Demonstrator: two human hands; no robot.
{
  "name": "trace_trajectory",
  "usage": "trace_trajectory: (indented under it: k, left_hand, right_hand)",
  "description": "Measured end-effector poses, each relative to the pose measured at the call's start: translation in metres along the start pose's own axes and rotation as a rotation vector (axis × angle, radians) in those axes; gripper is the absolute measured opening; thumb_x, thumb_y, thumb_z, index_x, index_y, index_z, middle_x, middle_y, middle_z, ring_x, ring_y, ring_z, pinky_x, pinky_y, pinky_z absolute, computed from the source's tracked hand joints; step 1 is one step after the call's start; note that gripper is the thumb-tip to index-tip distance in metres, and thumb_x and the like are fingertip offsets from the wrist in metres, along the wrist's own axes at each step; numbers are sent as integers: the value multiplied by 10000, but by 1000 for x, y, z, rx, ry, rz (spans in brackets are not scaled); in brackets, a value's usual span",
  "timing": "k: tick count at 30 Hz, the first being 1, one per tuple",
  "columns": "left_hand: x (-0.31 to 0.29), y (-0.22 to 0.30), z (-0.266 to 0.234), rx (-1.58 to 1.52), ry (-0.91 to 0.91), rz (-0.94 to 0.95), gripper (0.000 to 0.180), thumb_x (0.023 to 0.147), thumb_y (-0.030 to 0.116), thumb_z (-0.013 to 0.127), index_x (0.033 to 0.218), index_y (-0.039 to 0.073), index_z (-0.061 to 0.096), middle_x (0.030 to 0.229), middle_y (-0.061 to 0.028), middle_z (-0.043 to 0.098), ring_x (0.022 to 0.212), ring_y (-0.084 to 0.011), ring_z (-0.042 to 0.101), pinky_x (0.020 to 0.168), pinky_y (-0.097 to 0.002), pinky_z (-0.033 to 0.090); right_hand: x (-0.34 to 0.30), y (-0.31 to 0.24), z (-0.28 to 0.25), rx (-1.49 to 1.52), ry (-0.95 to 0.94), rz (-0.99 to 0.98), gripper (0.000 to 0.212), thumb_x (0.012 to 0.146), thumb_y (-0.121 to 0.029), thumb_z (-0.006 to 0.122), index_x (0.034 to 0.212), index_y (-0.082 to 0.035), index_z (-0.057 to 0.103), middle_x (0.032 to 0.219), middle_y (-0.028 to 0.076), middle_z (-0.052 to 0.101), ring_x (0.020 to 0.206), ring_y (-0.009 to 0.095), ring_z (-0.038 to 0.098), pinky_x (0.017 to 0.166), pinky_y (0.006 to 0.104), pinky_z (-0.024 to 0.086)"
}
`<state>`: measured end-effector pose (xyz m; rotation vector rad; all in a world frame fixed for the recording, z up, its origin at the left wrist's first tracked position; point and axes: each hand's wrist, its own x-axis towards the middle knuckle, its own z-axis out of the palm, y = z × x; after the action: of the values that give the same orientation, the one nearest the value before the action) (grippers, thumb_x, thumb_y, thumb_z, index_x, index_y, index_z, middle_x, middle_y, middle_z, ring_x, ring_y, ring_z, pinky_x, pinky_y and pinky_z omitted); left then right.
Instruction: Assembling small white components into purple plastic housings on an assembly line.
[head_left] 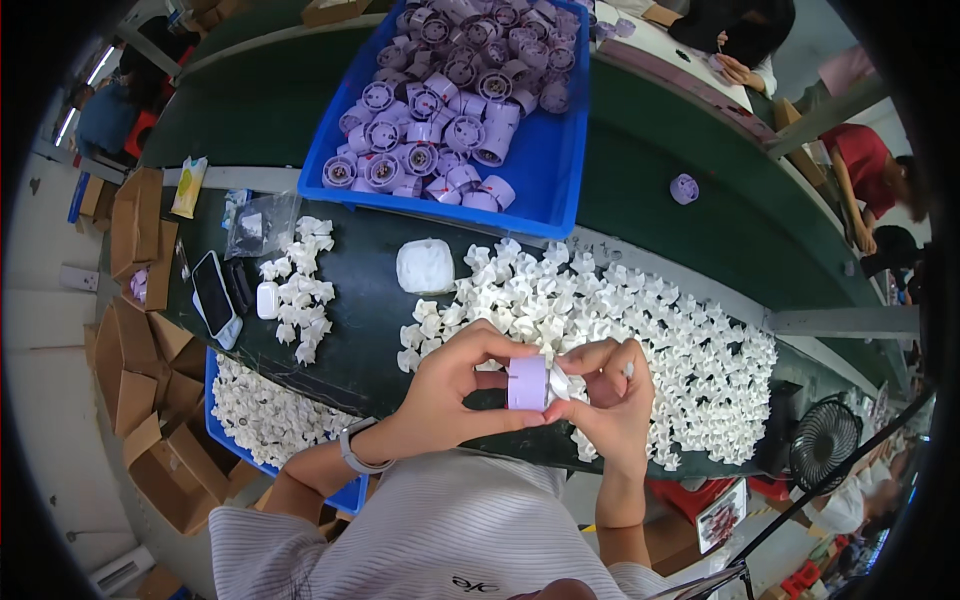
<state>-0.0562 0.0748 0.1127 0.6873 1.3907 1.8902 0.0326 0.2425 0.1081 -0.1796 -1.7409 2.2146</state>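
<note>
Between thumb and fingers, my left hand (450, 388) grips a lilac cylindrical housing (527, 383), lying on its side. My right hand (612, 393) pinches a small white plastic part (562, 384) against the housing's right-hand end; whether it is seated inside cannot be made out. Both hands are over the near edge of the dark green table. Just beyond and to the right of them spreads a wide layer of similar white plastic parts (690, 370). A blue tray (545, 205) full of lilac housings (465, 130) stands farther back.
Left on the table are a phone (213, 298), a white case (267, 300), a plastic bag (262, 228) and a smaller group of white parts (303, 290). One lilac housing (684, 189) sits on the green belt. A fan (826, 440) is at right, cardboard boxes (150, 400) at left. Co-workers sit beyond.
</note>
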Motion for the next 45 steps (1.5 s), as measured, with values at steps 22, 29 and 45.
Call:
trace_trajectory:
  k: [22, 29, 45]
  left_hand:
    - [51, 29, 2, 118, -289, -132, 496, 730, 38, 750, 1148, 45, 484, 1079, -49, 516, 1032, -156, 536, 846, -311, 475]
    - [214, -5, -13, 1317, -134, 418, 489, 714, 124, 700, 1159, 75, 506, 1055, -143, 524, 967, -319, 537, 794, -427, 418]
    - [290, -27, -49, 1488, -51, 397, 196, 751, 139, 615, 914, 31, 615, 1036, -201, 601, 1018, -385, 554, 848, -477, 437]
  right_hand:
    - [-5, -19, -6, -114, 188, -226, 548, 647, -3, 809, 824, -92, 298, 1020, 219, 595, 1032, 252, 566, 923, 396, 422]
    - [-16, 15, -7, -88, 430, -146, 328, 836, 25, 585, 812, -101, 283, 997, 204, 602, 981, 216, 571, 896, 344, 413]
    - [-28, 34, -21, 50, 391, 87, 338, 967, -327, 347, 752, -67, 341, 671, 141, 525, 602, 152, 470, 583, 273, 378]
